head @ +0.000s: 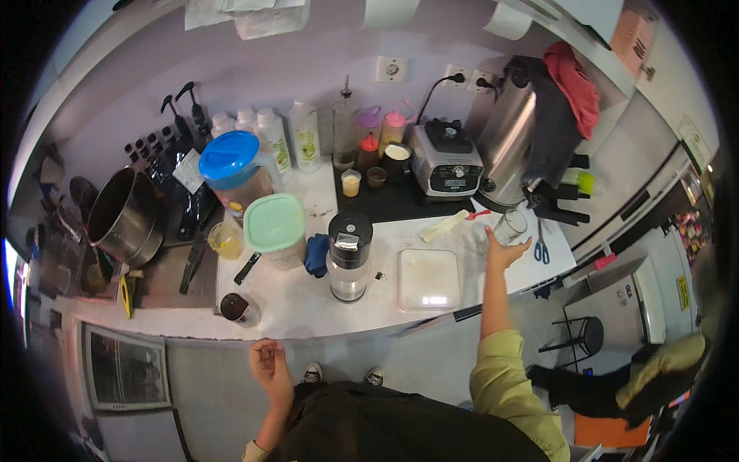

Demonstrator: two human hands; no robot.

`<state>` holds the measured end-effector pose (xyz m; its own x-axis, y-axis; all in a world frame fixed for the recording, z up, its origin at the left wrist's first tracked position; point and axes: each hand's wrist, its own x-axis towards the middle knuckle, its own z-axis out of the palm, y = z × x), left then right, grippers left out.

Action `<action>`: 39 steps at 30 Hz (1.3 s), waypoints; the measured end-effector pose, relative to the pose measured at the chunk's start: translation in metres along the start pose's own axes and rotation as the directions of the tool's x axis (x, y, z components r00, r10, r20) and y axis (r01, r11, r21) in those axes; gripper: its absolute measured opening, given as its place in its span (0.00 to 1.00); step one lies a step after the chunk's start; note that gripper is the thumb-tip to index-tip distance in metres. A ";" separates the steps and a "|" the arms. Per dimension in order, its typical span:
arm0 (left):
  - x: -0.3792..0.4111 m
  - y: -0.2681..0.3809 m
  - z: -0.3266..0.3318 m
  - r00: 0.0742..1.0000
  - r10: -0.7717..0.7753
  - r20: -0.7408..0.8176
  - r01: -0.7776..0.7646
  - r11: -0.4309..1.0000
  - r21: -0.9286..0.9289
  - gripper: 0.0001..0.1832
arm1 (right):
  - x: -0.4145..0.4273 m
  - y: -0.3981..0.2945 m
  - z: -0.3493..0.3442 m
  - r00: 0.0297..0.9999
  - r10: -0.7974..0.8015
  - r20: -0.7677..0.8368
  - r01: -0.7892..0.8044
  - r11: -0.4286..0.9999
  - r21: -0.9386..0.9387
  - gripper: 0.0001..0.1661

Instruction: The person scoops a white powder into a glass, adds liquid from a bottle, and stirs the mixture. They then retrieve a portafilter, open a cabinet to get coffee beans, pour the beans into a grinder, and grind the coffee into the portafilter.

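My right hand (507, 249) reaches over the right part of the white counter, its fingers spread at the near side of a clear glass (511, 224); whether they touch it I cannot tell. More clear glassware shows partly behind the hand. Blue-handled scissors (541, 252) lie to its right, and a white kitchen scale (429, 279) to its left. My left hand (268, 361) hangs in front of the counter edge with its fingers curled and nothing visible in it. A small pitcher with dark contents (235, 307) stands nearby, left of a clear bottle with a black top (350, 248).
At the back stand a blender base (447, 164) and a tall steel urn (508, 138). A blue-lidded pitcher (231, 167), a green-lidded tub (275, 225) and a large steel pot (128, 216) stand left. Another person (623, 381) is at lower right, near a black stool (589, 336).
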<state>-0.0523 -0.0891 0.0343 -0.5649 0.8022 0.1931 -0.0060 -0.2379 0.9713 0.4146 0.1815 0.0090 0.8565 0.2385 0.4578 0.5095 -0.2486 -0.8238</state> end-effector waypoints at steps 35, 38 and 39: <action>0.177 -0.111 -0.160 0.897 -0.310 0.315 0.335 0.942 -0.029 0.10 | -0.447 -0.202 -0.075 0.586 -0.443 0.678 -0.136 0.771 0.622 0.46; 0.172 -0.119 -0.148 0.899 -0.319 0.301 0.369 0.921 -0.127 0.09 | -0.446 -0.177 -0.102 0.584 -0.342 0.736 -0.329 0.728 0.601 0.38; 0.167 -0.117 -0.141 0.909 -0.318 0.270 0.365 0.919 -0.148 0.09 | -0.437 -0.143 -0.108 0.554 -0.276 0.785 -0.393 0.745 0.539 0.34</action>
<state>-0.2623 -0.0042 -0.0669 -0.2885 0.9527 -0.0953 -0.3342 -0.0069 0.9425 -0.0232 0.0114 -0.0369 0.2693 0.9379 0.2186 -0.0017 0.2275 -0.9738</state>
